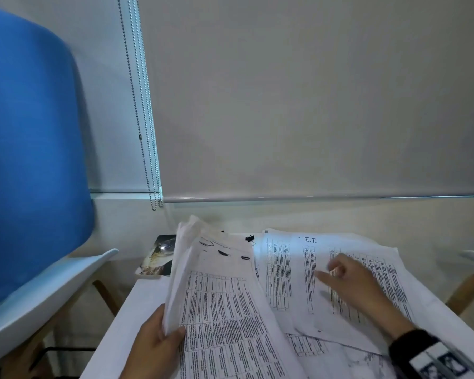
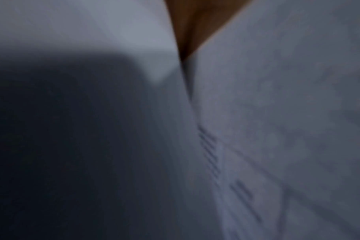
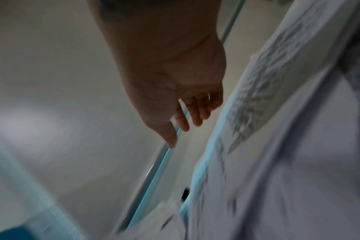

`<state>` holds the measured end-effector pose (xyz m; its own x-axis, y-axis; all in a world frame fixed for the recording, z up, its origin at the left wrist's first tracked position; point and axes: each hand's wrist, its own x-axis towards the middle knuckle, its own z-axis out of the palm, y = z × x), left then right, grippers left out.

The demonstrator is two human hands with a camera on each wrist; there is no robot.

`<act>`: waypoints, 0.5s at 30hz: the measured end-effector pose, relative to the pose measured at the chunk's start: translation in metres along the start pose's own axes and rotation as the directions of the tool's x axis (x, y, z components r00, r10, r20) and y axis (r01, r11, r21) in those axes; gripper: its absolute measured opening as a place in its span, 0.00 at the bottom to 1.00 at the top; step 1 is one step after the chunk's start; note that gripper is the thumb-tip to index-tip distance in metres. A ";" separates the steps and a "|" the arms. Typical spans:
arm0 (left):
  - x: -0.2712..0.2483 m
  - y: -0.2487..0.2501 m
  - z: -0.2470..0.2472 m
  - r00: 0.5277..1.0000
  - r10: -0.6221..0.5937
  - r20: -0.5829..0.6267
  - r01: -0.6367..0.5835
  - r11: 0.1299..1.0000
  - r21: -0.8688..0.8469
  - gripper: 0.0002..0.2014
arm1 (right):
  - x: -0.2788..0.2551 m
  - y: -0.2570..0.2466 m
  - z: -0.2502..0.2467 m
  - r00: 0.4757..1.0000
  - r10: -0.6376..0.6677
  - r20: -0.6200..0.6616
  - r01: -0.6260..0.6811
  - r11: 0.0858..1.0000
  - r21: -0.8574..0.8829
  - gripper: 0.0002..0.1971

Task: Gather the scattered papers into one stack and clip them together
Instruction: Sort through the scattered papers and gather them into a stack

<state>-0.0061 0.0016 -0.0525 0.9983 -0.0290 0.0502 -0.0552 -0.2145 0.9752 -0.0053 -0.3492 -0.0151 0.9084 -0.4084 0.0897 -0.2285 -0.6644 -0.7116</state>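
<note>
My table (image 1: 148, 291) is white and small, and paper covers most of it; a bare strip shows along its left edge, and past that edge stands a chair (image 1: 33, 165) with a blue back and pale seat, close in. Behind the table a drawn blind (image 1: 312, 105) ends in a rail, with its bead chain (image 1: 148, 132) hanging toward the table's far left corner. My left hand (image 1: 159, 343) grips a bundle (image 1: 219, 296) of sheets by its near left edge, thumb on top, and the bundle lifts off the table on that side, its far corners fanned and uneven. The sheets are white, printed with dense tables, and the top one has black scrawl near its far end. My right hand (image 1: 350, 280) is over the loose sheets (image 1: 285, 269) on the table's right half, fingers spread and slack, holding nothing; whether they touch the paper I cannot tell. One of those sheets has "I.T." handwritten at the top. A black clip (image 1: 249, 238) lies at the table's far edge, between the bundle and the loose sheets. A glossy photo (image 1: 159, 255) pokes out at the table's far left corner, partly under the bundle. The left wrist view is blurred paper and shadow only. In the right wrist view my right hand (image 3: 175, 81) shows open above smeared sheets (image 3: 277, 146).
</note>
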 end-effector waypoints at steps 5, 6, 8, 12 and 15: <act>0.001 -0.002 0.000 1.000 -0.010 -0.009 0.011 0.998 0.062 0.18 | 0.043 0.065 -0.034 0.925 0.367 0.102 -0.261 0.805 -0.534 0.81; 0.001 -0.003 0.000 1.000 -0.013 -0.009 0.014 0.998 0.068 0.18 | 0.044 0.072 -0.038 0.909 0.404 0.105 -0.285 0.784 -0.552 0.86; 0.000 -0.004 0.000 1.000 -0.019 -0.006 0.019 0.997 0.078 0.18 | 0.040 0.077 -0.042 0.891 0.435 0.128 -0.292 0.766 -0.572 0.92; 0.000 -0.003 0.000 1.000 -0.020 0.008 0.019 0.998 0.064 0.18 | 0.033 0.079 -0.049 0.903 0.415 0.112 -0.259 0.734 -0.628 0.92; -0.002 -0.001 0.000 1.000 -0.017 0.015 0.016 0.998 0.065 0.18 | 0.031 0.088 -0.055 0.904 0.426 0.047 -0.335 0.771 -0.541 0.85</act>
<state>-0.0078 0.0016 -0.0539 0.9988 -0.0396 0.0303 -0.0402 -0.2783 0.9597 -0.0158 -0.4543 -0.0366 0.7400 -0.6226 -0.2545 -0.6703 -0.7141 -0.2020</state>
